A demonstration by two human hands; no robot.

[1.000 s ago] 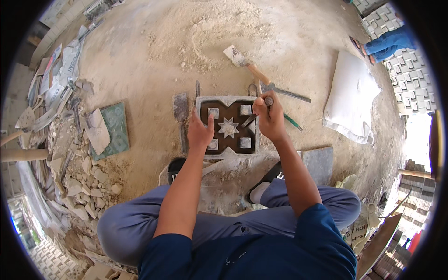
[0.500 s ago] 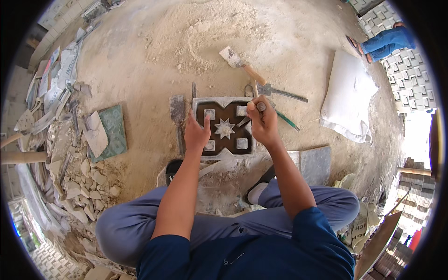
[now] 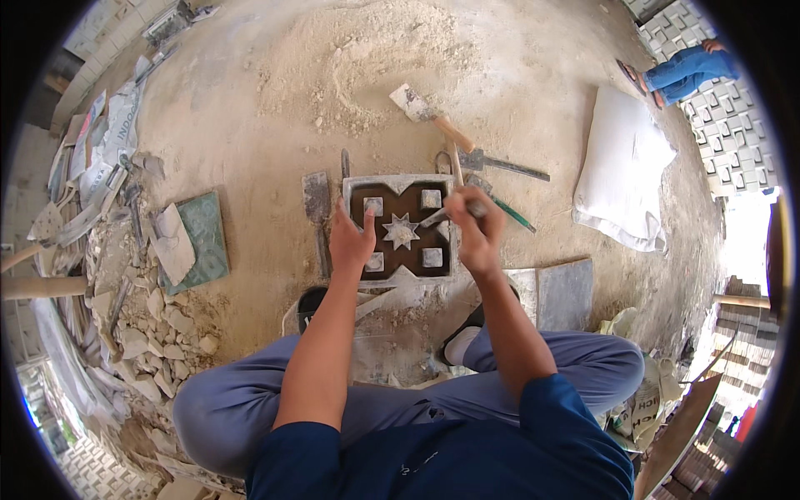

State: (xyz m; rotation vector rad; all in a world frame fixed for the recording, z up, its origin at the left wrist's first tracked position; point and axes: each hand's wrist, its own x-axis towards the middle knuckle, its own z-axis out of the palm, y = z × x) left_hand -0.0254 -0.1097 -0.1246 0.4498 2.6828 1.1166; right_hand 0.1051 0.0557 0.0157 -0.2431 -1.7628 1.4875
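A square grey mould [image 3: 400,180] lies on the ground before me, its recesses coloured brown. An eight-pointed star [image 3: 401,231] stands at its centre, with small square blocks [image 3: 432,257] near the corners. My left hand [image 3: 352,239] clasps the mould's left wall, thumb inside and fingers outside. Over the right wall, my right hand [image 3: 477,233] is closed around the handle of a small trowel [image 3: 434,218]. The trowel's narrow grey blade reaches into the recess right of the star. Motion blurs the handle end and part of this hand.
A wooden-handled scraper [image 3: 454,132] lies beyond the mould, and a flat trowel [image 3: 317,200] beside its left wall. Farther left are a green tile [image 3: 200,242] and broken rubble [image 3: 167,342]. A white sack [image 3: 621,167] lies right; another person's legs [image 3: 687,75] show at far right.
My right hand has shifted slightly right and toward me, and the trowel's handle has swung with it. My left hand keeps its place on the mould.
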